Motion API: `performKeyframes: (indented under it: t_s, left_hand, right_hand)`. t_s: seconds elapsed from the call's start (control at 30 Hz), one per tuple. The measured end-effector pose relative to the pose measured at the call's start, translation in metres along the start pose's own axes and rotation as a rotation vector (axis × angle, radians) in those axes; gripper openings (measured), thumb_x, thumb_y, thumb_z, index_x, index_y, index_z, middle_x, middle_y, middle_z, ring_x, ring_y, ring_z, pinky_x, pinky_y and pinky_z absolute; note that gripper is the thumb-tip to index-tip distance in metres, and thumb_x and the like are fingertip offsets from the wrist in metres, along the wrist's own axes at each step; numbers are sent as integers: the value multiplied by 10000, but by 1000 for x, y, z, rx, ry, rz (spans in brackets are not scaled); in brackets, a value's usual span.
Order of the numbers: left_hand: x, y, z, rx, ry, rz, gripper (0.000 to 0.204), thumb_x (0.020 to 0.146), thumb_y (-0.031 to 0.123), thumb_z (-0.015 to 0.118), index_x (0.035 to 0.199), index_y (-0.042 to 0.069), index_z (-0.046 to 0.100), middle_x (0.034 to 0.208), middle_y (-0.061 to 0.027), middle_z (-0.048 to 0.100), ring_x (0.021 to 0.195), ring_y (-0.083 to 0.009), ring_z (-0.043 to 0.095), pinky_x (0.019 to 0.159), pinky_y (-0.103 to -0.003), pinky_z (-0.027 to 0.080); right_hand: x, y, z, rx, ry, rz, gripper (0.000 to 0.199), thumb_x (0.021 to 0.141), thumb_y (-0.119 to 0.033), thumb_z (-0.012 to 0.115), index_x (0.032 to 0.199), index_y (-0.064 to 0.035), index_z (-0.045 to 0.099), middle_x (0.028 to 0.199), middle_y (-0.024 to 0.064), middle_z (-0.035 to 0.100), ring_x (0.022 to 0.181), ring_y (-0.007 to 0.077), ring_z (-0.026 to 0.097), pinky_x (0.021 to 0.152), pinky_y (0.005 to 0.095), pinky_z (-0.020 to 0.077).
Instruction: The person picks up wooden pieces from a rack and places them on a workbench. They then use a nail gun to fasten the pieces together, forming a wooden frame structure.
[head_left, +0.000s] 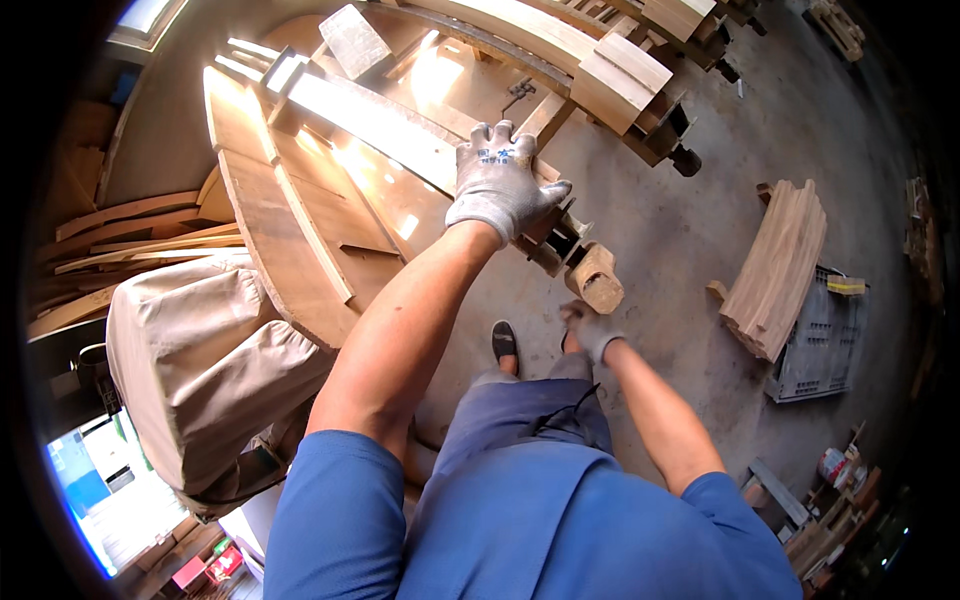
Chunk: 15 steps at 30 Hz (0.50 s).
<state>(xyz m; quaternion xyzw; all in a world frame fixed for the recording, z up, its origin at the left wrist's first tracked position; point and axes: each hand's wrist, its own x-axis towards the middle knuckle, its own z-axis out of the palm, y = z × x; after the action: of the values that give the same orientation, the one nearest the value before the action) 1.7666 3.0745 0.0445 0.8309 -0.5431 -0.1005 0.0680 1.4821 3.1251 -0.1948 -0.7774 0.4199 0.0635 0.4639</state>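
My left hand (497,180), in a grey-white coated work glove, lies flat with its fingers spread over the near end of a long clamp (548,243). Bright light falls on a long pale board (370,130) stretching away from that hand to the upper left. At the clamp's near end sticks out a rounded wooden block (597,280). Just below this block is my right hand (590,328), also gloved, with bare fingertips showing. Its fingers are blurred, and I cannot tell whether they touch the block or hold anything.
To the left stand a wide curved wooden panel (290,220) and a beige cloth cover (200,350). More clamped wood blocks (625,85) sit at the upper right. A stack of wood strips (775,265) rests over a grey plastic crate (820,345) at the right.
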Motion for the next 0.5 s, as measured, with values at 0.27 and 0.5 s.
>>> performKeyframes:
  t_s: [0.27, 0.5]
  left_hand:
    - [0, 0, 10, 43, 73, 10, 727, 809, 593, 715, 1328, 85, 680, 1431, -172, 559, 1389, -370, 443, 1147, -502, 355]
    - [0, 1, 2, 24, 13, 9, 779, 775, 605, 729, 1372, 108, 667, 1500, -190, 527, 1419, -377, 431, 1205, -484, 329]
  right_hand:
    - [4, -94, -149, 836, 574, -124, 435, 1080, -411, 569, 1142, -5, 712, 1080, 94, 745, 1004, 208, 702, 897, 358, 542]
    - [-85, -169, -61, -283, 140, -581, 473, 934, -443, 664, 1200, -53, 698, 1338, 183, 636, 1384, 397, 520, 1213, 570, 308]
